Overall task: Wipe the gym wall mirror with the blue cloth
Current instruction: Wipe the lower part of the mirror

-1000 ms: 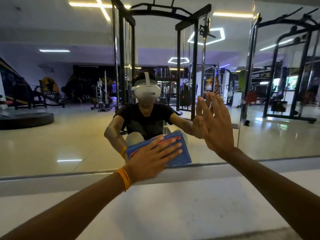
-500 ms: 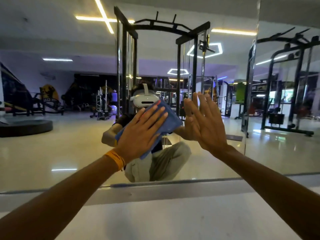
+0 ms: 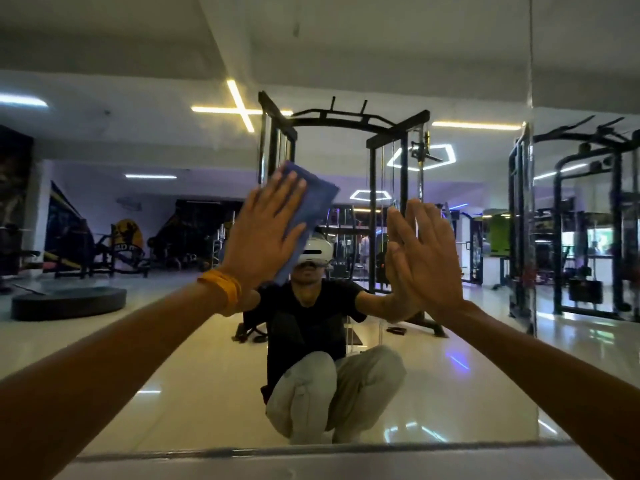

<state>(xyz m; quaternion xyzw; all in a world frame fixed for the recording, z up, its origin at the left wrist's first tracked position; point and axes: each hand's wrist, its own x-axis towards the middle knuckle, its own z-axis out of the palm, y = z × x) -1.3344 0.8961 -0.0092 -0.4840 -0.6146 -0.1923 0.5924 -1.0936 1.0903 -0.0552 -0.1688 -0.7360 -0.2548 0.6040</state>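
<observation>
Fingers (image 3: 289,188) of the left hand (image 3: 263,237) lie straight, pressing the cloth (image 3: 320,199) flat against the mirror (image 3: 173,358). The right hand (image 3: 424,261), fingers straight and holding nothing, rests on the mirror just beside it. A rack (image 3: 372,168) shows in the reflection.

Only lettering I can spot is on the yellow round wall logo (image 3: 129,236) reflected in the mirror (image 3: 173,341): looks like "OLD", the rest's too blurry.

your left hand (image 3: 263,237) covers most of the blue cloth (image 3: 317,202) | both your forearms (image 3: 104,358) cut by bottom corners
</observation>
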